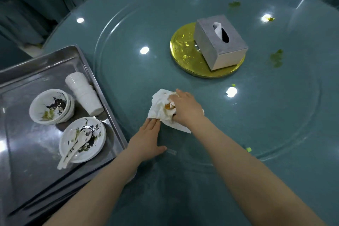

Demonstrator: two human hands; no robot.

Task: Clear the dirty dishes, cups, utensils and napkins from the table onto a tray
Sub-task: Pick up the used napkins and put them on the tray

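head: above | faces forward-down | close over table [128, 24] edge, single view

Dim, bluish overhead light throws round white glare spots across the round teal glass table [128, 29]; edges bow and soften with wide-angle distortion.

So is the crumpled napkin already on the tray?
No, the napkin lies on the glass table under the right hand, beside the tray.
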